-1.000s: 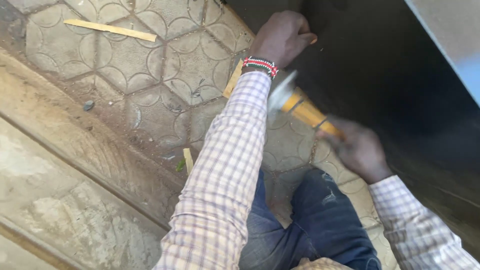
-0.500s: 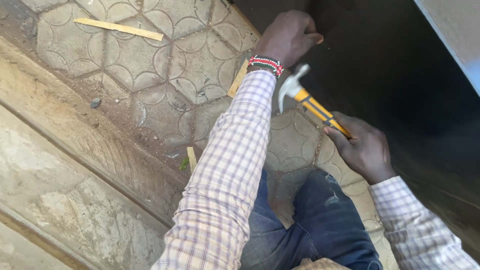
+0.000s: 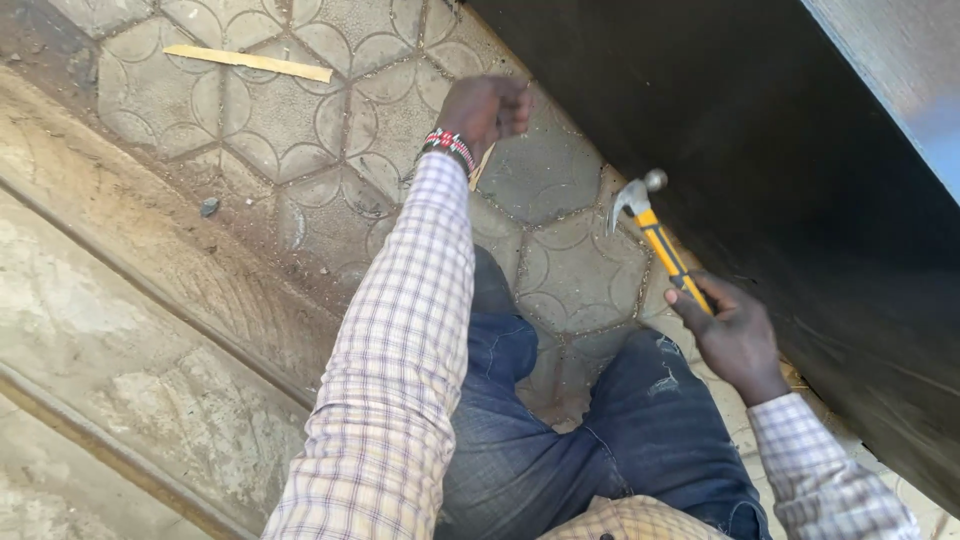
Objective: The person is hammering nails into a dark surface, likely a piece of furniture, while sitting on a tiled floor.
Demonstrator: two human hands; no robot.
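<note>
Far left, a worn concrete slab (image 3: 110, 330) runs diagonally, edged by a ridge. Beside it lies a floor (image 3: 300, 110) of hexagonal paving tiles with curved patterns, dusty and gritty. One thin wooden strip (image 3: 248, 62) lies flat on the tiles near the top, well apart from both hands. A small dark pebble (image 3: 209, 207) sits by the slab's edge.

The left arm, in a checked sleeve (image 3: 400, 340), stretches straight away from the body over the tiles. A beaded wristband (image 3: 449, 146) circles the wrist. The left hand (image 3: 484, 108) is curled into a loose fist with the knuckles up; whether anything is pinched inside it cannot be told. Just beyond the wrist, a second pale wooden strip (image 3: 484, 162) peeks out, mostly hidden by the hand.

Below, the person's legs in blue jeans (image 3: 600, 430) are bent over the tiles, with one small tear at the right knee.

Further right, one claw hammer (image 3: 655, 225) with a yellow and black handle and a steel head stands tilted, head up and raised clear of the floor. The right hand (image 3: 733, 335) is wrapped firmly around the lower end of its handle, wrist bent, sleeve cuff at the forearm.

At far right, a large dark panel (image 3: 800, 200) rises beside the hammer, its head near the panel's lower edge.
</note>
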